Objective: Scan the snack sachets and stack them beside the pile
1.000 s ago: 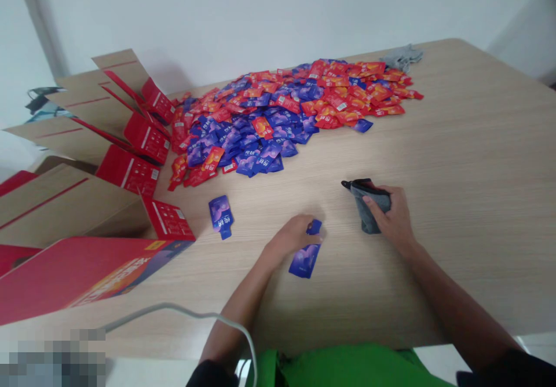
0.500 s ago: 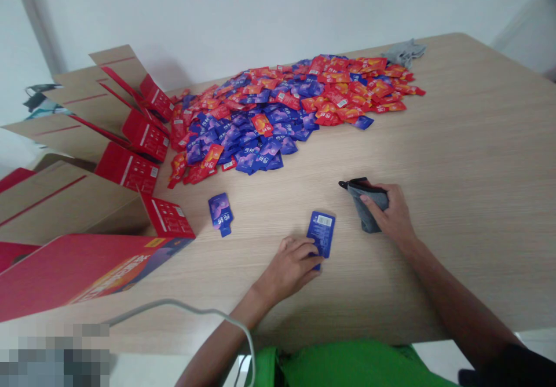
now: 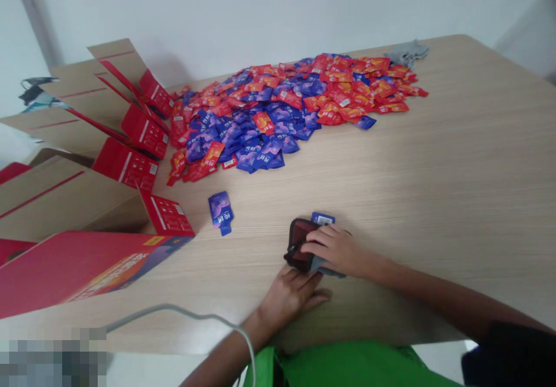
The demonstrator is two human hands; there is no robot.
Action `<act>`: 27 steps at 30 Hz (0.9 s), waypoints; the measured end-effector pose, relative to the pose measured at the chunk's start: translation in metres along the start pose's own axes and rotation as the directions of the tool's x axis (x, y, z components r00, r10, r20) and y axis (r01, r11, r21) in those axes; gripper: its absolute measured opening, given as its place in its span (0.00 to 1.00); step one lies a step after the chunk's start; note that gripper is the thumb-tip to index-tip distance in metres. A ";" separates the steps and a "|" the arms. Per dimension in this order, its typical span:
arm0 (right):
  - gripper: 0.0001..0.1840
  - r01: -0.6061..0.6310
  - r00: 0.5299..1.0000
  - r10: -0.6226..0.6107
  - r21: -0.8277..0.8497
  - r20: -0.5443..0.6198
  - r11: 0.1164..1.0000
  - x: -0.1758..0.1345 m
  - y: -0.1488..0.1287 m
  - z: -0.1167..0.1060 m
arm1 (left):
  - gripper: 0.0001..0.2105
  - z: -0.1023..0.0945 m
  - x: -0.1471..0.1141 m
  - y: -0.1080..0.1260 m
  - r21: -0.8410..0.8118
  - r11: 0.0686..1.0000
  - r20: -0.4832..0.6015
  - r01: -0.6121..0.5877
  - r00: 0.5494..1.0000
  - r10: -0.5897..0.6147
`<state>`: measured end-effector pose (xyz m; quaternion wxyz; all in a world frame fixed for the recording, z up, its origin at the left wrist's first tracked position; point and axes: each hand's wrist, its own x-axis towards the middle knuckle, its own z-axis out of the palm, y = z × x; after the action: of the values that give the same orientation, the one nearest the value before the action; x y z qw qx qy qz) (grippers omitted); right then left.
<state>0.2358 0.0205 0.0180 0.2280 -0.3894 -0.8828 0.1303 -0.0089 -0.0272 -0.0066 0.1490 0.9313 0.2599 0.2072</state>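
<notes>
A small grey fabric pouch [image 3: 315,263] with a black rim and a dark reddish face is in my right hand [image 3: 336,251], whose fingers lie across that face. It covers most of a blue sachet [image 3: 322,218]; only the sachet's top edge shows. My left hand [image 3: 292,295] rests on the table just below the pouch, fingers outstretched and thumb apart. Its fingertips are partly hidden at the pouch's lower edge, so contact with the sachet cannot be made out. Another blue sachet [image 3: 220,210] lies alone to the left.
A large pile of red and blue sachets [image 3: 260,117] spreads along the wall. Open red cartons [image 3: 108,271] stand in a row at the left. A grey cloth [image 3: 408,54] lies at the far end. A grey cable [image 3: 191,316] crosses in front of my left forearm.
My right hand has moved left and nearer with the pouch, turning it over onto the blue sachet. My left hand has slid slightly toward me, off the sachet's visible part.
</notes>
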 end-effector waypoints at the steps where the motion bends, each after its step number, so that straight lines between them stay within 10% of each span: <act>1: 0.19 0.018 0.999 -0.017 -0.018 0.043 1.000 0.000 0.003 0.007 | 0.22 0.000 -0.001 -0.001 -0.006 1.000 0.002 -0.008 1.000 0.008; 8: 0.23 -0.168 0.985 0.159 -0.183 -0.065 0.969 0.031 0.077 -0.019 | 0.23 -0.002 0.002 -0.002 0.013 0.998 -0.005 -0.063 0.998 0.063; 13: 0.24 -0.232 0.930 0.208 -0.046 -0.303 0.972 0.037 0.046 -0.041 | 0.22 -0.001 0.001 -0.001 0.015 0.999 0.001 -0.049 0.999 0.049; 19: 0.20 0.042 0.997 -0.044 0.020 0.068 0.999 0.003 -0.009 0.008 | 0.17 0.002 -0.002 0.000 -0.037 0.999 0.038 -0.005 0.999 0.006; 27: 0.22 -0.156 0.987 0.146 -0.183 -0.068 0.971 0.040 0.080 -0.020 | 0.21 0.004 -0.003 0.000 0.010 1.000 0.016 -0.027 1.000 0.027</act>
<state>0.2724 0.1040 0.0146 0.2034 -0.4787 -0.8525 0.0531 -0.0100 -0.0294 -0.0111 0.1436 0.9370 0.2473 0.2007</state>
